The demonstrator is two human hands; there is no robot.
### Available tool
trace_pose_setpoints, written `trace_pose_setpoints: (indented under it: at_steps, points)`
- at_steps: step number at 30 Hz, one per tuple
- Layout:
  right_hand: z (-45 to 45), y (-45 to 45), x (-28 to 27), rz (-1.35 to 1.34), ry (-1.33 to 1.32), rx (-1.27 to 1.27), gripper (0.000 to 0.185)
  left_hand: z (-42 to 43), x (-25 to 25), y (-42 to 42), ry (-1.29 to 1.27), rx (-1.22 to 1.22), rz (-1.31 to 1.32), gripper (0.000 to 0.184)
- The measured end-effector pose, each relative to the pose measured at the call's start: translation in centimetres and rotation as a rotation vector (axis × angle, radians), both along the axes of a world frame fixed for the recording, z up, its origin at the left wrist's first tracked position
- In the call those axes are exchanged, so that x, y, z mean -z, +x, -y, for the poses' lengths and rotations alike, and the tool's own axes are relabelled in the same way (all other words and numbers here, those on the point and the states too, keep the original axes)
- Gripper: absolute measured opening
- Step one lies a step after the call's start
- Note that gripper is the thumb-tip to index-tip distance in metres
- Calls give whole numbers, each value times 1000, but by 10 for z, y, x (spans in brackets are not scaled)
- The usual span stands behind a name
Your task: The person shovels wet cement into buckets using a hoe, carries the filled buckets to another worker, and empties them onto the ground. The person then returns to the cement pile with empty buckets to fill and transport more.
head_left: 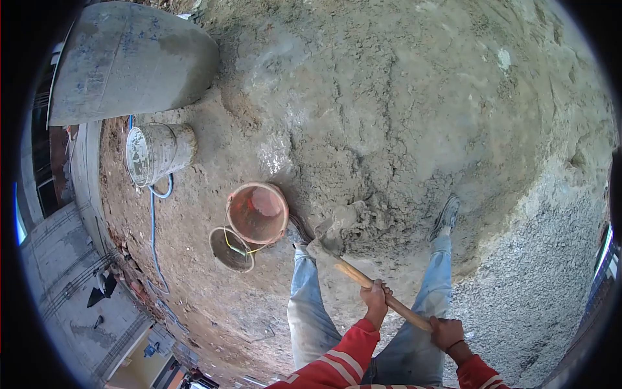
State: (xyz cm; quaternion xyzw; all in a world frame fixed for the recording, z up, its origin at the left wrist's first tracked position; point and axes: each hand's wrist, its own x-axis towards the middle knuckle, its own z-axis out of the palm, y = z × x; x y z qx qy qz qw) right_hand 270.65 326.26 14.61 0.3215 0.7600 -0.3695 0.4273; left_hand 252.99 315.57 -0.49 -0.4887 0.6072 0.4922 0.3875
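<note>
Both my hands are closed around the wooden handle of a shovel (408, 314). My left hand (374, 299) grips partway down the handle, and my right hand (447, 334) holds its upper end. The shovel slants down to the left, its metal blade close to my left shoe and partly covered by wet grey mortar. That blade meets the near edge of a wide spread of wet mortar (369, 162). My feet stand apart at this edge, with the shovel between my legs.
An orange-rimmed bucket (283, 214) and a smaller dirty bucket (223, 254) are left of my feet. Farther left are a white bucket (162, 152), a blue hose (153, 227) and a large grey curved drum (136, 65). Gravel (531, 285) lies at right.
</note>
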Motion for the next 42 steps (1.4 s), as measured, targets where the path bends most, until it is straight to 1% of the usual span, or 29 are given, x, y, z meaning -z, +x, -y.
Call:
trace_pose_setpoints:
  at_steps: [2, 4, 6, 7, 9, 10, 11, 12, 13, 14, 16, 17, 19, 20, 22, 24, 26, 28, 30, 31, 32, 33, 34, 35, 37, 38, 39, 41, 42]
  points:
    - [-6, 4, 6, 10, -32, -8, 18, -19, -7, 1, -38, 95, -59, 16]
    - [-14, -8, 28, 16, -52, -16, 20, -38, 0, -21, 22, 119, -198, 18]
    - [-17, -43, 66, -184, -36, 138, 24, -59, 13, -74, 108, 170, -349, 19]
    - [-19, -81, 81, -167, -63, 198, 25, -70, 20, -110, 151, 169, -411, 22]
    - [-13, -155, 125, -310, -124, 355, 28, -85, 41, -192, 170, 335, -607, 25]
    - [-7, -192, 154, -363, -213, 436, 29, -90, 56, -237, 92, 477, -675, 24]
    - [-6, -239, 170, -466, -226, 531, 30, -97, 71, -284, 24, 595, -718, 27]
    - [-2, -280, 191, -537, -268, 590, 34, -107, 78, -327, -115, 743, -701, 33]
    - [-4, -321, 199, -573, -312, 670, 34, -98, 124, -374, -349, 990, -834, 37]
    - [3, -354, 219, -591, -383, 729, 34, -104, 131, -407, -412, 1102, -900, 40]
    - [9, -402, 222, -559, -408, 770, 33, -116, 135, -449, -510, 1228, -783, 40]
    - [17, -411, 215, -557, -412, 772, 33, -108, 151, -462, -514, 1230, -781, 40]
    - [29, -415, 198, -379, -346, 817, 34, -84, 192, -474, -534, 1529, -497, 38]
    - [30, -407, 191, -377, -344, 808, 34, -78, 193, -464, -531, 1519, -495, 38]
    - [31, -379, 177, -275, -410, 791, 34, -64, 185, -426, -645, 1500, -470, 36]
    - [49, -344, 185, -351, -316, 737, 33, -48, 168, -386, -604, 1690, -576, 41]
    - [45, -311, 173, -255, -334, 683, 34, -25, 177, -348, -540, 1720, -646, 44]
    - [44, -272, 153, -191, -316, 652, 34, -21, 173, -295, -541, 1191, -494, 44]
    - [56, -219, 137, -197, -333, 669, 33, -13, 141, -235, -473, 1133, -538, 43]
    - [60, -190, 126, -202, -326, 646, 34, -9, 124, -202, -440, 1148, -618, 43]
    - [64, -161, 111, -204, -321, 620, 35, 0, 116, -169, -409, 1040, -535, 39]
    - [67, -133, 92, -203, -329, 627, 37, 0, 86, -140, -444, 1069, -602, 38]
    - [71, -109, 73, -135, -335, 584, 36, 6, 65, -117, -353, 904, -409, 36]
    - [74, -87, 56, -59, -363, 591, 33, 19, 52, -94, -320, 839, -336, 35]
    - [68, -63, 16, 72, -370, 555, 30, 14, -2, -69, -230, 671, -158, 35]
    - [60, -61, 0, 126, -351, 510, 29, 21, -8, -47, -218, 642, -190, 34]
    - [55, -61, -5, 126, -338, 505, 29, 28, -6, -31, -235, 680, -216, 34]
    - [52, -57, -15, 96, -300, 478, 29, 20, -14, -33, -248, 718, -221, 33]
    - [54, -58, -5, 103, -294, 476, 29, 14, -7, -41, -227, 700, -235, 35]
